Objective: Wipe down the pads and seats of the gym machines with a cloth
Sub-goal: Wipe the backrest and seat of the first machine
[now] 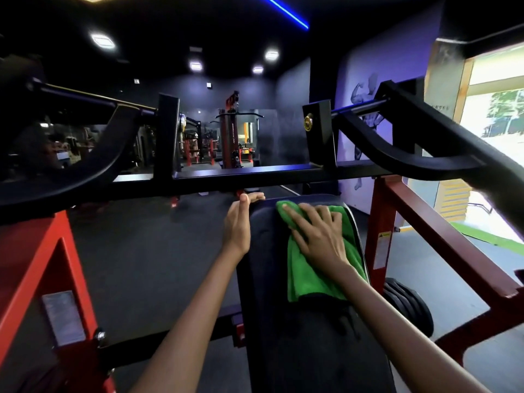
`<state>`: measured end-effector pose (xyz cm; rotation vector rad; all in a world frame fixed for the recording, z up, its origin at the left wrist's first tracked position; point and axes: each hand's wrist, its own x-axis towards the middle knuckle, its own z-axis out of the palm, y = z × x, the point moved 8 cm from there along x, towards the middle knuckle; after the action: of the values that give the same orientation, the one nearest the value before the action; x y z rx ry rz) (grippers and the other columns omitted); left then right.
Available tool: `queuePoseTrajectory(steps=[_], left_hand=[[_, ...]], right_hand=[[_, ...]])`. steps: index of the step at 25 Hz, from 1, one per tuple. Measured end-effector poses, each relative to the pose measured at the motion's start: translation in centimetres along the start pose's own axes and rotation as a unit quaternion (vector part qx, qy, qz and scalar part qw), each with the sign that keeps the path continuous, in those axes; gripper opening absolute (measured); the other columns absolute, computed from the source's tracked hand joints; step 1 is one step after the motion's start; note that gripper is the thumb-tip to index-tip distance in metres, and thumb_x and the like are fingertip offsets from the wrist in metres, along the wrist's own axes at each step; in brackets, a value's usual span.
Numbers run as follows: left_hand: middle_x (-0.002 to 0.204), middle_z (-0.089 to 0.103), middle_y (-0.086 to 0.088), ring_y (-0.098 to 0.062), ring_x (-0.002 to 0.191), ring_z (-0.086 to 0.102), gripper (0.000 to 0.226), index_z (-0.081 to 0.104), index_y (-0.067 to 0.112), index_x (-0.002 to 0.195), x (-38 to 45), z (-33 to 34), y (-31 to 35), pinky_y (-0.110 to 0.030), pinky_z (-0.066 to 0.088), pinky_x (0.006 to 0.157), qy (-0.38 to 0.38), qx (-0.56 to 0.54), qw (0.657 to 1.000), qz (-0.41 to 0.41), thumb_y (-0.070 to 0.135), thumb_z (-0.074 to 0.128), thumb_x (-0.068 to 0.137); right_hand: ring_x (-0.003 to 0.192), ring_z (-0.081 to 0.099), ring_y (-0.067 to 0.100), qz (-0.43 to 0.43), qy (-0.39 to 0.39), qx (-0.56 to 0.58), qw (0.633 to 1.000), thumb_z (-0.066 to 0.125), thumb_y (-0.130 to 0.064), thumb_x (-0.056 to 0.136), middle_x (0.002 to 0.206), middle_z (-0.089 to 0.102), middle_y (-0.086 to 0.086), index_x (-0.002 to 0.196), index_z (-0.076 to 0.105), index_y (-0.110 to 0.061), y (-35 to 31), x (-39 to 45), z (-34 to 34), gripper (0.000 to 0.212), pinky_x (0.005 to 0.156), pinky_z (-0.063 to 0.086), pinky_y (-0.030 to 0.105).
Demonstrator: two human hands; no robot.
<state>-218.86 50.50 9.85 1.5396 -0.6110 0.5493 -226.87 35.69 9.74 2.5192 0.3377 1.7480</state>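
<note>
Right hand [319,236] is flat on the green cloth [317,273], fingers spread and only lightly bent, pressing it down onto the black pad [266,251] in the centre right of the frame. That grip is released, a palm press and no pinch. The cloth covers the right side of the pad, its top corner bunched under the fingertips near the pad's upper end, its lower edge hanging toward the bottom of the frame.

Left hand [238,222] sits just left of the cloth, at the pad's upper left edge: fingers hook over the top edge, thumb straight up along the side. That grip is clenched on the pad, holding it.

The pad slopes up and away from the camera, a long dark cushion running from the bottom centre to mid-frame. A black crossbar [255,180] runs across the middle of the frame just above both hands. Red frame [411,211] beams stand at right and lower left. A stack of black weight plates [408,307] sits lower right, beside the pad.
</note>
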Motion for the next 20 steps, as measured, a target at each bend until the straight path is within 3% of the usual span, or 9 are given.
queuePoseTrajectory(steps=[2,4,8,10,13,14,18,20], left_hand=[[0.115,0.065,-0.008,-0.018,0.111,0.058,0.069,0.063,0.023,0.102,0.1,0.4,0.3,-0.035,0.038,0.105,-0.013,-0.042,0.999,-0.030,0.070,0.019,0.080],[0.118,0.061,-0.017,-0.020,0.103,0.060,0.068,0.056,0.010,0.112,0.3,0.4,0.0,-0.033,0.045,0.100,-0.016,-0.124,0.989,-0.085,0.061,0.015,0.093],[0.120,0.056,-0.022,-0.006,0.083,0.064,0.068,0.038,-0.003,0.131,0.6,0.3,-0.4,-0.012,0.051,0.073,-0.040,-0.172,0.976,-0.129,0.041,-0.003,0.099],[0.123,0.054,-0.025,-0.009,0.087,0.061,0.069,0.036,-0.005,0.133,0.4,0.5,-0.1,-0.010,0.050,0.071,-0.045,-0.172,0.975,-0.129,0.040,-0.003,0.099],[0.118,0.056,-0.023,-0.008,0.084,0.059,0.069,0.036,-0.008,0.132,0.3,0.7,0.1,-0.009,0.049,0.069,-0.039,-0.186,0.972,-0.140,0.039,-0.003,0.100],[0.116,0.055,-0.023,-0.010,0.083,0.059,0.070,0.036,-0.008,0.132,0.3,0.5,0.1,-0.010,0.049,0.068,-0.035,-0.193,0.970,-0.146,0.040,-0.004,0.100],[0.124,0.052,-0.027,-0.014,0.087,0.060,0.077,0.035,-0.006,0.130,-0.1,0.1,0.6,-0.013,0.052,0.066,-0.055,-0.237,0.954,-0.177,0.048,-0.009,0.096],[0.123,0.052,-0.026,-0.009,0.082,0.062,0.075,0.036,-0.004,0.128,-0.2,0.1,0.8,-0.012,0.051,0.063,-0.054,-0.237,0.953,-0.179,0.048,-0.008,0.096]], right_hand=[[0.086,0.053,0.028,0.129,0.016,-0.014,0.991,0.042,-0.032,0.081,0.107,0.060,0.010,0.120,0.061,-0.021,1.1,1.0,0.0,0.045,0.068,0.039,0.038],[0.083,0.057,0.029,0.166,0.028,0.005,0.986,0.041,-0.029,0.079,0.104,0.060,0.012,0.115,0.064,-0.016,-1.1,1.8,0.0,0.044,0.066,0.042,0.037],[0.087,0.049,0.027,-0.088,0.001,0.034,0.996,0.042,-0.027,0.083,0.114,0.051,0.010,0.128,0.050,-0.016,-4.8,-0.4,-0.4,0.047,0.067,0.033,0.037],[0.086,0.046,0.025,-0.091,0.000,0.033,0.995,0.043,-0.027,0.083,0.111,0.051,0.007,0.127,0.048,-0.018,-3.1,-0.5,-0.5,0.045,0.066,0.029,0.037],[0.083,0.054,0.028,0.045,-0.016,0.046,0.998,0.042,-0.029,0.080,0.102,0.060,0.007,0.116,0.061,-0.016,-3.0,2.7,0.0,0.042,0.065,0.037,0.035],[0.083,0.054,0.027,0.026,-0.016,0.040,0.999,0.041,-0.028,0.079,0.101,0.061,0.007,0.112,0.064,-0.015,-4.8,3.3,0.1,0.042,0.064,0.038,0.034],[0.087,0.044,0.025,-0.211,-0.026,0.066,0.975,0.045,-0.025,0.080,0.110,0.053,0.009,0.121,0.056,-0.017,-8.9,-1.1,-0.5,0.044,0.067,0.027,0.037],[0.090,0.043,0.024,-0.209,-0.020,0.073,0.975,0.044,-0.027,0.080,0.114,0.043,0.008,0.125,0.049,-0.022,-6.2,-1.4,-0.5,0.046,0.069,0.027,0.036]])
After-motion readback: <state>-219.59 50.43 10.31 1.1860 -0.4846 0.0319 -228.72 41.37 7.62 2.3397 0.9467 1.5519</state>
